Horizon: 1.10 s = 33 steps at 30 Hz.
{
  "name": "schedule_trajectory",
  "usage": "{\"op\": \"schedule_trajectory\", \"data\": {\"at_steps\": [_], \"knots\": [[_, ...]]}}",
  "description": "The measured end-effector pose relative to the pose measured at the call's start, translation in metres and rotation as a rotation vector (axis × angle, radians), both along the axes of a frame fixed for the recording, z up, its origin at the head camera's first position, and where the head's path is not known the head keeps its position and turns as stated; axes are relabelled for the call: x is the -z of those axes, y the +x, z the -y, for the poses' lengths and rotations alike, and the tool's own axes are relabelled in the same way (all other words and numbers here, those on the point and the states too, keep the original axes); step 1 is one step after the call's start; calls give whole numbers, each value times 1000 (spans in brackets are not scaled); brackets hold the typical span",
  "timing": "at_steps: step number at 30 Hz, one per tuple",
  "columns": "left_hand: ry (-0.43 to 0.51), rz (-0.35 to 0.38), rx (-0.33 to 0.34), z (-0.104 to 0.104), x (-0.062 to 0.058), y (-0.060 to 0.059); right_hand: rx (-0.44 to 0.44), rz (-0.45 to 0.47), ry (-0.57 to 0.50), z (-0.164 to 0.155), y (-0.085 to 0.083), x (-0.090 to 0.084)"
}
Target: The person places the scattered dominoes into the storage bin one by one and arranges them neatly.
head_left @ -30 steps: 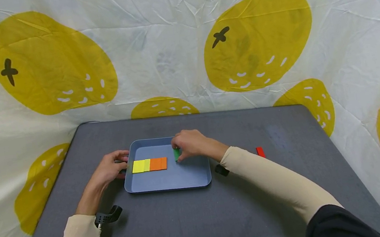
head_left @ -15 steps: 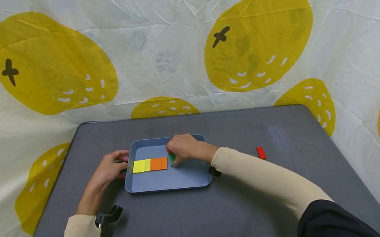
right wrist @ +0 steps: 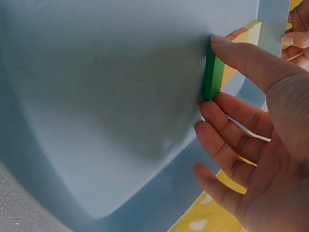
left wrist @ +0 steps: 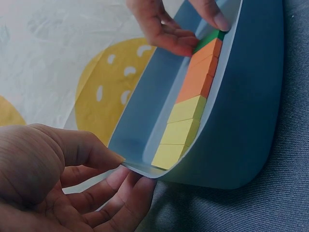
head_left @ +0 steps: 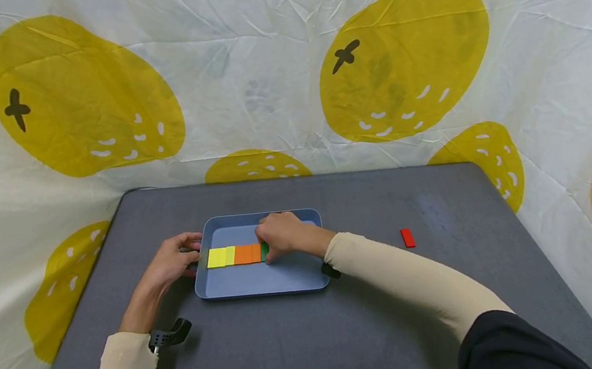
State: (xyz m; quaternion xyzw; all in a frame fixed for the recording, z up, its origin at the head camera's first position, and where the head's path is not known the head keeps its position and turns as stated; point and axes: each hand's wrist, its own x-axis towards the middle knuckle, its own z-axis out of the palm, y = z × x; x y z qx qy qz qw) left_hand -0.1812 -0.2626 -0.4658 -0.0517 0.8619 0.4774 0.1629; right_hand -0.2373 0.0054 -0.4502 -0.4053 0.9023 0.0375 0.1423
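A blue tray [head_left: 285, 276] lies on the grey table. In it runs a row of flat blocks, yellow [head_left: 220, 257] on the left and orange [head_left: 247, 254] on the right. My right hand [head_left: 275, 241] pinches a green block [head_left: 264, 251] that sits against the orange end of the row. The right wrist view shows thumb and fingers [right wrist: 227, 108] at the two ends of the green block [right wrist: 212, 72]. My left hand [head_left: 177, 261] grips the tray's left rim, thumb inside and fingers [left wrist: 120, 193] under the tray's edge [left wrist: 140, 166].
A single red block [head_left: 406, 238] lies on the grey table [head_left: 350, 339] to the right of the tray. A cloth with yellow fruit prints [head_left: 403, 58] hangs behind and beside the table. A black wrist strap [head_left: 170, 336] sits near my left forearm.
My right hand has carried the green block leftwards across the tray until it meets the orange blocks. My left hand has stayed on the tray's rim.
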Motion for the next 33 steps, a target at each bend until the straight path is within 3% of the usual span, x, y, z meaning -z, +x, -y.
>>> {"op": "schedule_trajectory", "data": {"at_steps": [10, 33], "knots": [[8, 0, 0, 0, 1, 0, 12, 21, -50, -7, 1, -2], [6, 15, 3, 0, 1, 0, 35, 139, -403, -65, 7, -29]]}}
